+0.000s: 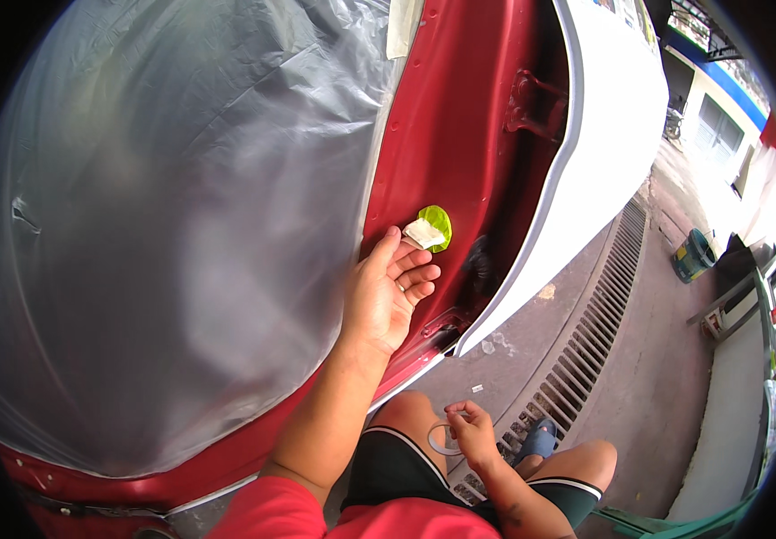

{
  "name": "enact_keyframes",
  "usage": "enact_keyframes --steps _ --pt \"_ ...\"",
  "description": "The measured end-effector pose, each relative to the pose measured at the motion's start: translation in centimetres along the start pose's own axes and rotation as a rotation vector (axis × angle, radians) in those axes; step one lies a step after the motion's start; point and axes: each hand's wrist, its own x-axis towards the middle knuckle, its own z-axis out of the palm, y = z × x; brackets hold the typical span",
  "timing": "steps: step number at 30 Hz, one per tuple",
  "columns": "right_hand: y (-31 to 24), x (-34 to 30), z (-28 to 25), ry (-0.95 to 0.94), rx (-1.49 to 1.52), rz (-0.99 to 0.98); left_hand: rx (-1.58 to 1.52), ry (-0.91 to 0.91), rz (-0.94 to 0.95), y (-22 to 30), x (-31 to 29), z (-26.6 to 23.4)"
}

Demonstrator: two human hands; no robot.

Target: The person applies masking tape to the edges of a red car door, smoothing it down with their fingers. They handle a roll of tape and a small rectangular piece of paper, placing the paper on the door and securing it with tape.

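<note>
My left hand (383,301) reaches up to the red door pillar (446,135), palm toward me and fingers curled. Its thumb and fingers meet the edge of a small cream piece of masking tape (422,234). That piece lies over part of a bright green round patch (440,223) on the red metal. Low over my lap, my right hand (471,431) is closed on a thin pale roll of tape (439,440). Grey plastic sheeting (199,225) covers the opening left of my left hand, with cream tape along its edge.
A white body panel (608,117) stands out at the right of the pillar. Below it runs a long floor grate (585,355). A dark bucket (693,256) stands farther right, near a low white wall (720,422) and a green rail. My knees and sandalled foot (539,440) are beneath me.
</note>
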Motion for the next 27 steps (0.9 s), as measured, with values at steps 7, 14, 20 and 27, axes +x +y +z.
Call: enact_keyframes --steps 7,14,20,27 --pt "0.2 0.2 0.2 -0.001 -0.028 0.000 -0.004 -0.060 -0.056 1.2 0.4 -0.5" --pt "0.8 0.3 0.5 -0.018 -0.065 -0.018 -0.352 -0.195 -0.177 1.6 -1.7 -0.4" --pt "0.5 0.1 0.8 -0.028 -0.061 -0.026 -0.230 -0.137 0.015 1.4 -2.0 0.2" --pt "0.7 0.1 0.7 -0.041 -0.083 -0.032 -0.109 -0.035 0.117 0.6 -2.8 1.5"
